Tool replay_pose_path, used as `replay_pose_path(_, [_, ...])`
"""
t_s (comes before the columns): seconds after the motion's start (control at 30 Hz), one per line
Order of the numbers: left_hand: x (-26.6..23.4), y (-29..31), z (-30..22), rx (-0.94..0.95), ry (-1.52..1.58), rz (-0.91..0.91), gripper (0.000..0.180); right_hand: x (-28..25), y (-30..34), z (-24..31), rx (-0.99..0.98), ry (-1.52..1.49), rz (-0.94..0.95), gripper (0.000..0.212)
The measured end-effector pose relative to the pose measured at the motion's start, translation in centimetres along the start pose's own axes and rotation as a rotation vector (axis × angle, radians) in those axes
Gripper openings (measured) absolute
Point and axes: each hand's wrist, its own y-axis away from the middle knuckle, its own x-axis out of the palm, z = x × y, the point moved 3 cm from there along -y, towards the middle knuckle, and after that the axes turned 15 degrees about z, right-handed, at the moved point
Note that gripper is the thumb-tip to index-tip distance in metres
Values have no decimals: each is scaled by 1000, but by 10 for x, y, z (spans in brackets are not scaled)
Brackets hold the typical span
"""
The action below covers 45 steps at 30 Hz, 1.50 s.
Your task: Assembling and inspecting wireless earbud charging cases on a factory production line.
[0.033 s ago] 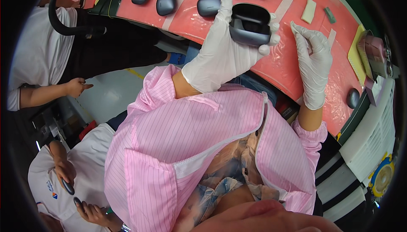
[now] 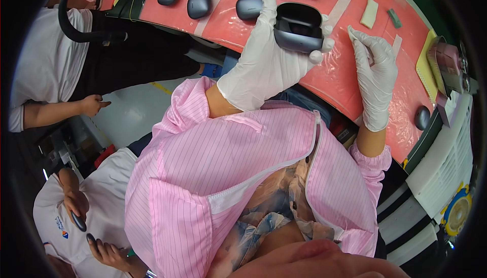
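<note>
My left hand [image 2: 269, 62], in a white glove, is closed around a dark grey-blue earbud charging case [image 2: 298, 41]. The case's lid stands up and its black glossy inside shows. To the right, over the pink mat [image 2: 332, 82], my right hand [image 2: 376, 75] is also gloved. Its thumb and fingertips are pressed together in a pinch; whatever they hold, if anything, is too small or hidden to name. Just beyond my left thumb lies a closed case [image 2: 249, 7], with several more like it along the far side of the mat.
A pale strip [image 2: 369, 13] and a small green block [image 2: 394, 18] lie beyond my right hand. Another dark rounded piece [image 2: 422, 117] sits at the mat's right edge, near a yellow pad [image 2: 427, 64]. At lower left a co-worker's hands [image 2: 109, 255] hold small dark pieces; another person stands above.
The case in my left hand has shifted very slightly. A co-worker's hands at lower left have moved a little. My right hand stays in place.
</note>
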Motion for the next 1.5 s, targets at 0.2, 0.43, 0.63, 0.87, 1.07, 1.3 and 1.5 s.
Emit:
replay_pose_path(0.2, [2,-1,-6,32,17,57,64,-1,2,2,-20,27,-8,16])
replay_pose_path(0.43, [15,-1,1,72,-227,-70,37,-7,2,28,-96,-105,-193,21])
replay_pose_path(0.63, [14,3,8,3,-347,-44,34,12,8,62,-325,146,-155,29])
replay_pose_path(0.87, [11,3,8,-52,-142,-41,45,16,14,47,-112,-217,-156,34])
replay_pose_path(1.07, [2,10,22,-163,306,42,39,22,20,62,-298,192,-228,37])
replay_pose_path(1.3, [12,4,24,-88,47,-186,42,-8,29,20,-43,447,-135,40])
replay_pose_path(1.5, [14,6,28,-230,-220,-119,45,8,22,38,-99,-542,109,60])
